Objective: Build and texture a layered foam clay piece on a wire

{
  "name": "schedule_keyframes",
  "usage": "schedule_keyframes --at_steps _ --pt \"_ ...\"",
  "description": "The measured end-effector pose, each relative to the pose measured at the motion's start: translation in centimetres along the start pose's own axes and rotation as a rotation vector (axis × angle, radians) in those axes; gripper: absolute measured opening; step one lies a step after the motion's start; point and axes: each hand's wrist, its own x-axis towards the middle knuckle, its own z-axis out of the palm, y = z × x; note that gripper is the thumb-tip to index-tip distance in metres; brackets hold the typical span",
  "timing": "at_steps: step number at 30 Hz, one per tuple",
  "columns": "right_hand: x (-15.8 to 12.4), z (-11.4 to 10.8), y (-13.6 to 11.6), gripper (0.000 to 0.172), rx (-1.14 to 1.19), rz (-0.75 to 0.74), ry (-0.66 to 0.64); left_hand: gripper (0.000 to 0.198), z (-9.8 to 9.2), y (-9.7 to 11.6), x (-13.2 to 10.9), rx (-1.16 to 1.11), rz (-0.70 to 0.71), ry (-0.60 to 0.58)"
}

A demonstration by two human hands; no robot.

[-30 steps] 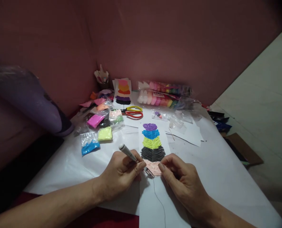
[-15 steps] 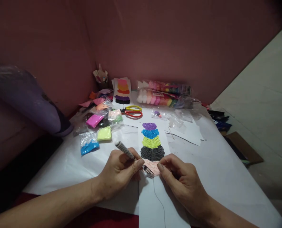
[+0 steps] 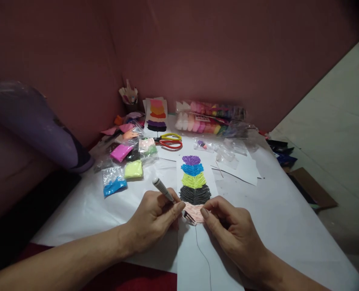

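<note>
My left hand point(image 3: 155, 220) is closed around a thin tool with a striped handle point(image 3: 162, 189); its forked metal tip point(image 3: 190, 218) rests on the pink clay band point(image 3: 194, 211) at the bottom of a clay picture. The picture point(image 3: 194, 180) has purple, blue, yellow-green and black bands stacked on a white paper strip point(image 3: 197, 258). My right hand point(image 3: 230, 228) lies on the paper just right of the pink band, fingers curled, fingertips touching the clay's edge.
Bags of coloured clay point(image 3: 122, 163) lie at the left. Red and yellow scissors point(image 3: 169, 141) sit behind the picture, near a second clay picture point(image 3: 157, 115) and a long pack of clay sticks point(image 3: 209, 119). White sheets point(image 3: 276, 218) cover the table. A purple cushion point(image 3: 34, 125) is at left.
The tool's handle swung slightly left and back while its tip stayed on the pink clay. Both hands stay in nearly the same spot.
</note>
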Motion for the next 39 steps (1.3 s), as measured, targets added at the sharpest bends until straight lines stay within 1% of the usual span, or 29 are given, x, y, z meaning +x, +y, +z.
schedule_keyframes --at_steps 4,8,10,15,19,24,27,31,35,37,39 --pt "-0.1 -0.1 0.0 0.018 -0.003 0.003 -0.005 0.03 0.0 0.3 -0.1 0.035 -0.021 0.014" --pt "-0.1 -0.1 -0.1 0.018 -0.008 -0.006 -0.008 0.03 -0.1 0.5 -0.1 0.064 -0.011 0.028" --pt "0.0 0.0 0.0 0.018 -0.013 -0.006 -0.009 0.029 -0.2 0.6 -0.1 0.089 0.026 0.04" --pt "-0.1 0.1 -0.1 0.017 -0.035 -0.015 0.005 0.024 -0.4 0.7 0.0 0.197 0.207 0.088" --pt "-0.2 0.1 0.0 0.017 -0.04 -0.025 0.01 0.018 -0.5 0.8 0.0 0.268 0.28 0.115" --pt "-0.1 0.1 0.1 0.017 -0.047 -0.017 0.007 0.017 -0.7 0.9 -0.1 0.329 0.371 0.134" --pt "-0.1 0.1 0.1 0.017 -0.048 -0.023 0.01 0.017 -0.8 1.0 -0.3 0.32 0.4 0.144" --pt "-0.1 0.1 -0.1 0.019 -0.037 -0.007 0.0 0.012 -1.1 0.9 -0.8 0.303 0.427 0.212" --pt "-0.3 0.1 -0.2 0.02 -0.026 0.007 0.006 0.014 -1.1 0.6 -1.1 0.282 0.453 0.262" --pt "-0.3 0.2 -0.2 0.021 -0.009 0.001 0.025 0.015 -1.0 0.5 -1.2 0.267 0.46 0.253" --pt "-0.3 0.1 -0.3 0.024 -0.002 -0.023 0.041 0.014 -1.0 0.6 -1.3 0.283 0.469 0.219"
